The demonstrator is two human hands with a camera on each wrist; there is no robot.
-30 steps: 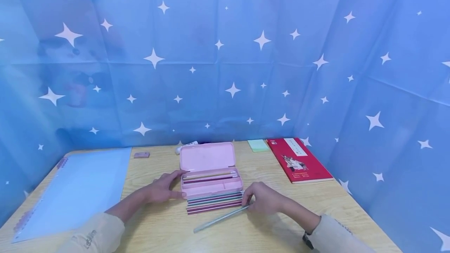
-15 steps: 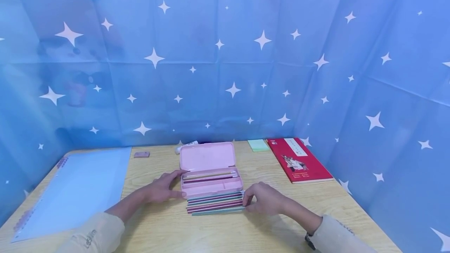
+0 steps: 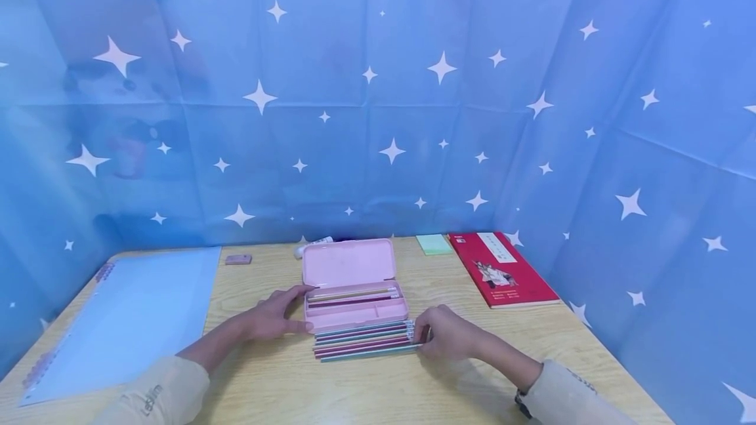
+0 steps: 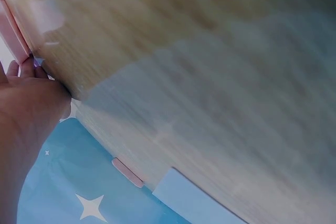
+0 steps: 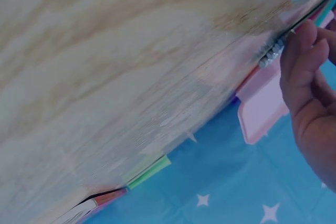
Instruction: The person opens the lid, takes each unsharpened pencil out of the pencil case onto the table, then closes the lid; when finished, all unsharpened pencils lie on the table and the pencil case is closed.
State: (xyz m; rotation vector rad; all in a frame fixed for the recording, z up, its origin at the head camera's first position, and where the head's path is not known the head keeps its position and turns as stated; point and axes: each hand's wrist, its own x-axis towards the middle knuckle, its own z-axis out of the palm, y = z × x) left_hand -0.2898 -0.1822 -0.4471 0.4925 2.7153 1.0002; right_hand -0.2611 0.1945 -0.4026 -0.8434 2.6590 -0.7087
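A pink pencil case (image 3: 354, 321) lies with its lid raised, several pencils in its back compartment. My left hand (image 3: 273, 315) rests at its left end, the fingers fairly straight: index at the hinge corner, thumb by the front corner. In the left wrist view the fingertips touch the case's edge. Directly in front of the case lies a row of several pencils (image 3: 360, 338), side by side, erasers to the right. Nearest me is a teal pencil (image 3: 366, 353), whose right end my right hand (image 3: 445, 333) pinches between thumb and curled fingers.
A red booklet (image 3: 504, 271) and pale green sticky notes (image 3: 434, 244) lie at the back right. To the left are a large white spiral pad (image 3: 136, 313) and a small mauve eraser (image 3: 238, 260). A white tube (image 3: 313, 246) shows behind the case lid.
The teal pencil, slanted apart from the row one second ago, has swung up alongside the other pencils. My right hand has shifted slightly right along it. The left hand has stayed put.
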